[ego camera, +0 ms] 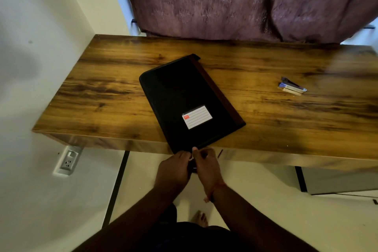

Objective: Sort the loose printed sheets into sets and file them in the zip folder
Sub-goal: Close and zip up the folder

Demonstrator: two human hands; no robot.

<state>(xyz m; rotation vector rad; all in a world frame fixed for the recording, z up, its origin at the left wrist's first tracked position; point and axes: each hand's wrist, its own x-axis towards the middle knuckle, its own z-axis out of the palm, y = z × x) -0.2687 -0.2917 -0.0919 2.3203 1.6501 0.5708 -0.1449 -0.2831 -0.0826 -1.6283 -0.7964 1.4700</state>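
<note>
A black zip folder (184,96) lies closed and slanted on the wooden desk (102,88), its near corner overhanging the front edge. A white lined label with a red tag (197,117) sits on its cover. My left hand (173,168) and my right hand (206,163) meet at that near corner, fingers curled and pinching what looks like the zip pull and the folder's edge. No loose printed sheets are in view.
A blue and silver stapler (292,88) lies at the desk's right side. A purple curtain (245,2) hangs behind the desk. A wall socket (68,161) sits on the left wall below the desk. A black desk leg (118,186) stands near my left arm.
</note>
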